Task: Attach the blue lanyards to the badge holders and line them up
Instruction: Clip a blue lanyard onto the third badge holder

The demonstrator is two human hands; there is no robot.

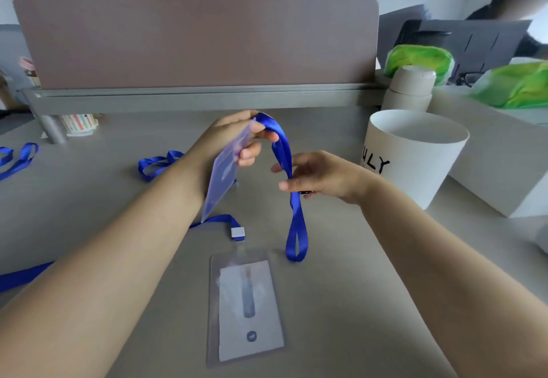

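Note:
My left hand [234, 137] holds a clear badge holder [224, 173] lifted above the desk, together with the top of a blue lanyard [281, 149]. That lanyard arcs over to my right hand [320, 174], which pinches it lower down; its loop [296, 238] hangs to the desk. A second badge holder [247, 306] with a white card lies flat near me, with a blue lanyard and its white clip [237, 233] at its top edge. More blue lanyards lie at the left [157, 164] and at the far left [17, 156].
A white cylindrical container [415, 155] with black lettering stands right of my right hand. Behind it are a beige bottle [410, 87], a white box [489, 152] and green bags [421, 57]. A pink-grey partition [195, 42] closes the desk's far edge. A striped cup [78, 124] sits at the back left.

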